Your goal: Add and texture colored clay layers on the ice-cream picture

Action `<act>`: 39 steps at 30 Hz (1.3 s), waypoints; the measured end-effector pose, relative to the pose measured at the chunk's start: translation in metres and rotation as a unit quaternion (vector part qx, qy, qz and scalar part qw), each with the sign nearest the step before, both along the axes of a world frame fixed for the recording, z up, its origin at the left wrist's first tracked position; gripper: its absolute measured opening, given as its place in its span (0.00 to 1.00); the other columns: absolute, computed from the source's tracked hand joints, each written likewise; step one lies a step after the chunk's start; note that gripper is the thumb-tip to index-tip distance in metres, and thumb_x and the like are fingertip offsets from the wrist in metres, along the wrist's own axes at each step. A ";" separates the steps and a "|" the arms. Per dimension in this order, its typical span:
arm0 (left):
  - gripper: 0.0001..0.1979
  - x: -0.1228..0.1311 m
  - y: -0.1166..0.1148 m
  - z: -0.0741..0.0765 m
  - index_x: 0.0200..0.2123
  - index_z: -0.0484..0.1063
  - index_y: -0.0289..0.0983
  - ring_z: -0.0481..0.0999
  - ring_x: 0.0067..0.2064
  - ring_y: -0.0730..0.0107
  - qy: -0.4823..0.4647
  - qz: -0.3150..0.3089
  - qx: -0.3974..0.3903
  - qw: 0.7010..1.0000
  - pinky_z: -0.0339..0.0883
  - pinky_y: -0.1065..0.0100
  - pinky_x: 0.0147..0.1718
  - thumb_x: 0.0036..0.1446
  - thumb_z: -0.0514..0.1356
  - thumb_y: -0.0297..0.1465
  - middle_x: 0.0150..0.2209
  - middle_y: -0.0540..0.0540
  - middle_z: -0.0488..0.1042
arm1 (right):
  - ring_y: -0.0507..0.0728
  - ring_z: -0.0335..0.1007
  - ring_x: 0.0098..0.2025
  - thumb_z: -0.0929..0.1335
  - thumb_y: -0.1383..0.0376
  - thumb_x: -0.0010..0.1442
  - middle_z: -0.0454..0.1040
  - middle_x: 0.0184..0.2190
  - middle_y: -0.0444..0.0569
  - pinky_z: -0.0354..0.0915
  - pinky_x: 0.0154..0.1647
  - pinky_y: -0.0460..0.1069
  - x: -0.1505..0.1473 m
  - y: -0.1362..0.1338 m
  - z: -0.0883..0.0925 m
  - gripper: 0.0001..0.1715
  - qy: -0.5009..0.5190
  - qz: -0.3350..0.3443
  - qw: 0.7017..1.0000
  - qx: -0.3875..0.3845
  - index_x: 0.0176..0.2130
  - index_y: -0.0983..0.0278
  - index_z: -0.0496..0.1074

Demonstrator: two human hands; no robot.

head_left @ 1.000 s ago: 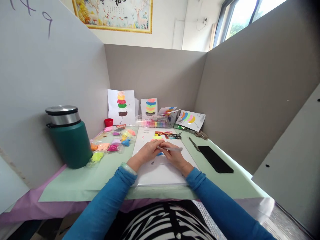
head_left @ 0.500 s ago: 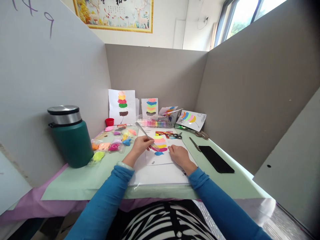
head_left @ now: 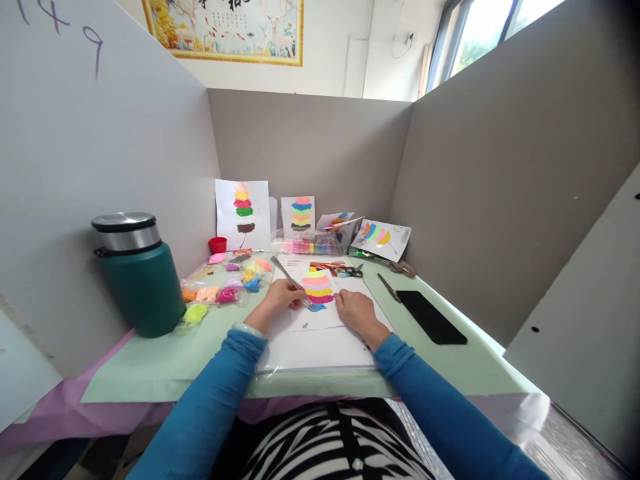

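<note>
In my left hand [head_left: 284, 296] is a metal fork [head_left: 286, 270], its handle pointing up and left. The tines rest over the blue clay patch [head_left: 319, 307] at the bottom of a stack of yellow, pink, yellow and magenta bands [head_left: 318, 281]. These bands lie on a white sheet [head_left: 315, 321], which sits on larger white paper [head_left: 315, 350]. My right hand [head_left: 356, 309] is curled closed at the sheet's right edge, beside the bands; whether its fingers hold anything is hidden.
A green bottle [head_left: 143, 287] stands at the left, near bagged clay pieces [head_left: 227, 295]. Finished pictures [head_left: 243, 213] lean at the back. Scissors [head_left: 354, 271], a knife [head_left: 389, 287] and a black phone-like slab [head_left: 432, 317] lie to the right.
The fork in my left hand has moved down, from the magenta band to the blue patch. My right hand keeps nearly the same place. The view has shifted slightly.
</note>
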State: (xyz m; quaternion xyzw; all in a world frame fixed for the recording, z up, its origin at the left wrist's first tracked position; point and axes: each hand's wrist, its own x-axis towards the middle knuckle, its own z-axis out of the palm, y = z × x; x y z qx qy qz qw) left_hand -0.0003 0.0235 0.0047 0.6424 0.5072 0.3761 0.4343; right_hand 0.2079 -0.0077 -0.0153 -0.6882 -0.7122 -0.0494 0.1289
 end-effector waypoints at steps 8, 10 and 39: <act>0.08 -0.001 0.003 -0.004 0.29 0.77 0.29 0.75 0.23 0.71 0.009 0.027 -0.012 1.000 0.70 0.71 0.26 0.48 0.67 0.30 0.21 0.46 0.76 | 0.60 0.76 0.43 0.55 0.58 0.70 0.79 0.40 0.58 0.63 0.40 0.50 0.000 0.001 0.000 0.24 -0.004 -0.003 1.000 -0.010 0.44 0.65 0.75; 0.07 -0.001 0.002 -0.003 0.29 0.77 0.29 0.76 0.23 0.70 0.012 0.032 -0.013 0.999 0.71 0.71 0.26 0.48 0.66 0.29 0.21 0.45 0.76 | 0.60 0.76 0.43 0.55 0.58 0.70 0.79 0.40 0.57 0.63 0.40 0.50 0.000 0.001 -0.001 0.24 -0.004 -0.002 1.000 -0.006 0.44 0.65 0.75; 0.09 0.002 -0.005 0.003 0.30 0.77 0.29 0.76 0.24 0.70 0.010 -0.002 -0.018 1.000 0.71 0.70 0.27 0.48 0.66 0.31 0.23 0.44 0.77 | 0.60 0.76 0.43 0.55 0.59 0.70 0.79 0.39 0.57 0.62 0.39 0.49 0.000 0.000 -0.001 0.23 -0.002 0.000 1.000 0.000 0.43 0.65 0.74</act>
